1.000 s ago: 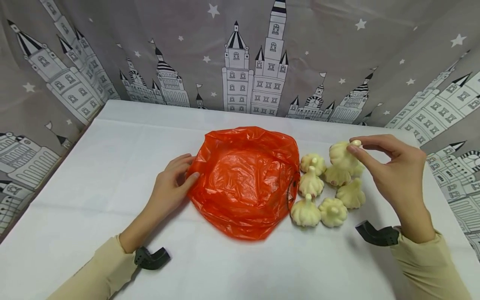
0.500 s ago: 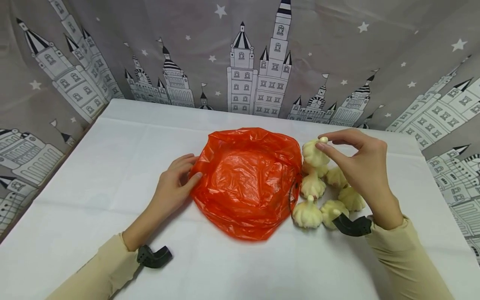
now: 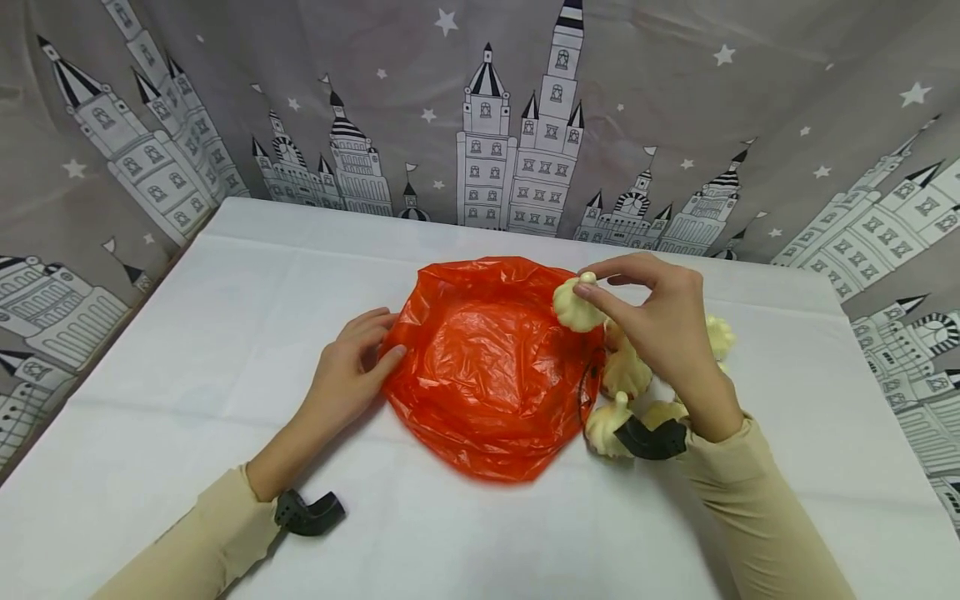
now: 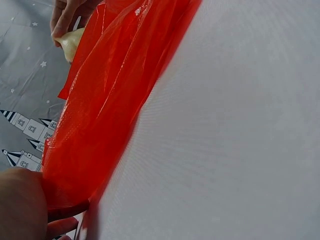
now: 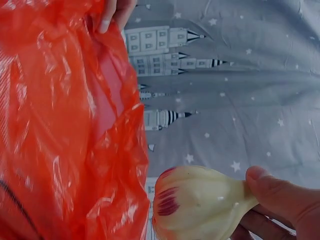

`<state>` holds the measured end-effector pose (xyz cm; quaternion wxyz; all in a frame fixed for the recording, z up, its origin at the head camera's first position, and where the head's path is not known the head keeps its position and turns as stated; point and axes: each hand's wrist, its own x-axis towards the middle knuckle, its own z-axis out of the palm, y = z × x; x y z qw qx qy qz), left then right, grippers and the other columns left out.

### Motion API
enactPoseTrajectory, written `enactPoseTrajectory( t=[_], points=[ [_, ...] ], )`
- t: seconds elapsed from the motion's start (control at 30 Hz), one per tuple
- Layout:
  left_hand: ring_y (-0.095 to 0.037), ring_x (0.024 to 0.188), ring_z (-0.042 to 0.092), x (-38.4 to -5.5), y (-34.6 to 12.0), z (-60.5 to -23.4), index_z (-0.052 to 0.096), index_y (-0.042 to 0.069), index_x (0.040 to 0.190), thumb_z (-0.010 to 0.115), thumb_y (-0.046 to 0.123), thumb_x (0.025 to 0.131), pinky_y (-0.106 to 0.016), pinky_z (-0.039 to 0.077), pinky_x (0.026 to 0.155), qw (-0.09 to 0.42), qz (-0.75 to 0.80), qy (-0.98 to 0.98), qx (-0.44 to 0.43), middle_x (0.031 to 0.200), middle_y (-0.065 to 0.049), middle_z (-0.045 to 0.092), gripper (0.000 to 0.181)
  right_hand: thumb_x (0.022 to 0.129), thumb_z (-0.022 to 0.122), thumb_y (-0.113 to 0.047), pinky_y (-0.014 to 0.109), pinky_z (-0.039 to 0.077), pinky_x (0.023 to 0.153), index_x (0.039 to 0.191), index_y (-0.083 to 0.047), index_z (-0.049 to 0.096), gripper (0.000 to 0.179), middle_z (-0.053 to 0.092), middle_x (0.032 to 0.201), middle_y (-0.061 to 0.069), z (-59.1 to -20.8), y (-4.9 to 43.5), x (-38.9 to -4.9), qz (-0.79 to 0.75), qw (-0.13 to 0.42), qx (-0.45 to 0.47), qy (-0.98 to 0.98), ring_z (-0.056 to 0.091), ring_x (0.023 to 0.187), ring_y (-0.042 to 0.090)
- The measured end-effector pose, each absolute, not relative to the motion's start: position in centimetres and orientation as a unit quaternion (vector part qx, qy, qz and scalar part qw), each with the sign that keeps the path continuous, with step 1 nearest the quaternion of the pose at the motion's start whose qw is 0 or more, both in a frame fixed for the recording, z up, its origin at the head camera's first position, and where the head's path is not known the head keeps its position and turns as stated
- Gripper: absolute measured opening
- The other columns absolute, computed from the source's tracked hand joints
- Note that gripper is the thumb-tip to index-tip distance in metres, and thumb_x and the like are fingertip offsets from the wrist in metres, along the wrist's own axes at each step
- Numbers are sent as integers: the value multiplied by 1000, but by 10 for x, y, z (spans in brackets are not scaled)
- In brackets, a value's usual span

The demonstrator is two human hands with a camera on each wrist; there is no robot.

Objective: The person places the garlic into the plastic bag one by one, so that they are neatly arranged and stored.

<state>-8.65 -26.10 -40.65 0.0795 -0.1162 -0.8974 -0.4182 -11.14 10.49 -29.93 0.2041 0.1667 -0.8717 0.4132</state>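
A red plastic bag [image 3: 487,358] stands on the white table with its mouth spread wide. My left hand [image 3: 352,367] pinches the bag's left rim, thumb inside and fingers outside. My right hand [image 3: 652,317] pinches a garlic bulb [image 3: 576,307] by its stem, over the bag's right rear rim. In the right wrist view the garlic bulb [image 5: 200,202] is pale yellow with purple streaks, and the stem sits between thumb and fingers. Right of the bag lie several more garlic bulbs [image 3: 609,429], partly hidden by the right hand and wrist.
The white tablecloth [image 3: 187,350] covers the table. Behind it hangs a grey curtain [image 3: 360,50] printed with castles and stars. A black wrist camera mount [image 3: 651,439] on the right sleeve overlaps the bulbs, and another mount [image 3: 307,512] is on the left sleeve.
My right hand has carried the garlic bulb leftward from above the pile to over the bag's right rim. The left hand keeps its hold on the bag.
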Motion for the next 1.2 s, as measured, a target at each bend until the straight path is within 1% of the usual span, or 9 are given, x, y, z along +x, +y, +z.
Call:
enactPoseTrajectory(
  t=[0.23, 0.43, 0.5, 0.6, 0.73, 0.83, 0.97, 1.1, 1.2],
  points=[
    [-35, 149, 46, -86, -260, -405, 76, 3, 107, 70, 15, 100, -64, 36, 122, 78, -415, -899, -114, 147, -17, 63, 15, 87, 89, -23, 20, 53, 85, 103, -11, 84, 20, 81, 98, 1, -300, 88, -122, 417, 196, 182, -869, 74, 92, 19],
    [-36, 149, 45, -88, -258, -407, 76, 4, 106, 69, 17, 101, -65, 37, 121, 77, -412, -901, -109, 147, -17, 63, 15, 86, 89, -21, 41, 59, 90, 102, -10, 84, 20, 81, 99, 4, -299, 70, -131, 434, 185, 182, -863, 75, 94, 22],
    [-36, 149, 45, -89, -257, -407, 75, 4, 107, 69, 17, 101, -65, 37, 121, 77, -411, -902, -108, 147, -17, 63, 16, 87, 89, -20, 45, 60, 90, 102, -9, 84, 20, 81, 99, 6, -299, 63, -134, 438, 177, 180, -863, 75, 95, 24],
    [-36, 149, 45, -90, -255, -407, 75, 3, 108, 69, 17, 101, -65, 36, 121, 77, -410, -902, -108, 148, -17, 62, 17, 87, 88, -21, 44, 61, 89, 103, -9, 83, 20, 81, 100, 5, -299, 55, -137, 440, 166, 180, -864, 76, 95, 23],
    [-36, 149, 45, -91, -251, -407, 75, 3, 108, 69, 16, 100, -64, 36, 122, 77, -411, -902, -104, 147, -17, 63, 17, 88, 88, -23, 38, 62, 87, 102, -11, 84, 19, 81, 98, 3, -299, 45, -143, 445, 151, 186, -863, 76, 92, 20],
    [-35, 150, 45, -92, -249, -406, 75, 3, 106, 69, 15, 100, -64, 36, 122, 76, -412, -902, -103, 147, -17, 63, 15, 89, 87, -25, 35, 62, 82, 101, -13, 84, 17, 81, 95, 0, -298, 40, -148, 459, 139, 185, -858, 76, 88, 16],
    [-35, 150, 45, -92, -246, -404, 75, 3, 106, 69, 15, 100, -64, 35, 123, 74, -413, -902, -104, 147, -17, 63, 14, 89, 87, -24, 32, 64, 78, 100, -14, 84, 15, 81, 94, -1, -296, 32, -154, 474, 123, 184, -852, 75, 87, 14],
    [-36, 149, 45, -93, -245, -401, 75, 3, 106, 68, 16, 101, -65, 36, 121, 75, -409, -904, -101, 147, -18, 63, 16, 90, 86, -25, 30, 64, 79, 99, -14, 84, 14, 80, 93, -1, -293, 22, -160, 476, 113, 185, -853, 75, 88, 12],
    [-36, 149, 45, -94, -244, -401, 75, 3, 107, 69, 15, 100, -65, 36, 121, 77, -408, -905, -97, 147, -17, 63, 15, 90, 86, -23, 31, 64, 82, 100, -13, 84, 14, 81, 94, 0, -292, 16, -164, 473, 109, 193, -853, 74, 91, 13]
  ],
)
